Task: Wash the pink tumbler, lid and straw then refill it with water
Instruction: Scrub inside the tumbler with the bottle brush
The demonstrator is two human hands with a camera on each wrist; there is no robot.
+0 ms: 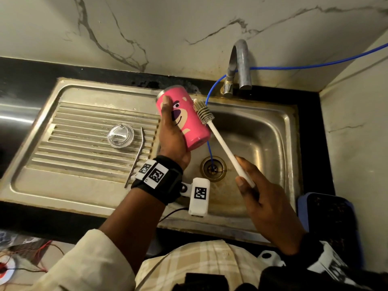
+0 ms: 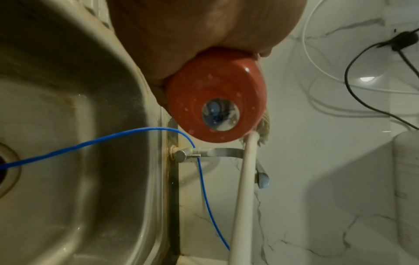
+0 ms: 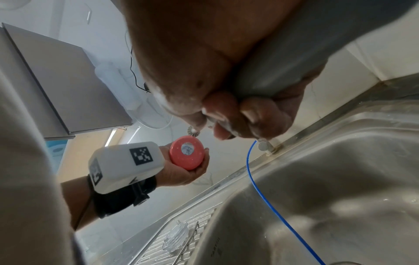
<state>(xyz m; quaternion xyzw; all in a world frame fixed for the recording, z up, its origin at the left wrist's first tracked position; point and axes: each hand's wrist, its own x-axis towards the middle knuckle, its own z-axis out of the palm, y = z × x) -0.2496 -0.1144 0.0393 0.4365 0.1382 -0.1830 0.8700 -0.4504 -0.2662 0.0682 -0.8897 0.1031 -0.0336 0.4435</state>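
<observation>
A marble-patterned wall stands behind a black surface (image 1: 25, 70) that carries a steel sink (image 1: 279, 131) with a ribbed draining board on one side. All places here are given from the sink basin.

Above the basin edge nearest the draining board, the left hand (image 1: 172, 139) holds the pink tumbler (image 1: 184, 116); the fingers and thumb are curled around its body, and the tumbler is tilted with its mouth pointing toward the wall. In the left wrist view the wet base of the tumbler (image 2: 215, 96) shows a round shiny disc.

Over the basin, the right hand (image 1: 266, 198) pinches the end of a white bottle brush (image 1: 222, 143) between thumb and fingers. The bristle head touches the side of the tumbler, outside it, near the mouth.

On the draining board beside the basin lies the clear lid (image 1: 120, 135), and just beside it, on the basin side, lies the metal straw (image 1: 136, 156), not touching it.

Behind the basin stands a steel tap (image 1: 241, 64). A thin blue tube (image 1: 315, 64) runs from the wall side past the tap and goes down into the drain (image 1: 213, 168).
</observation>
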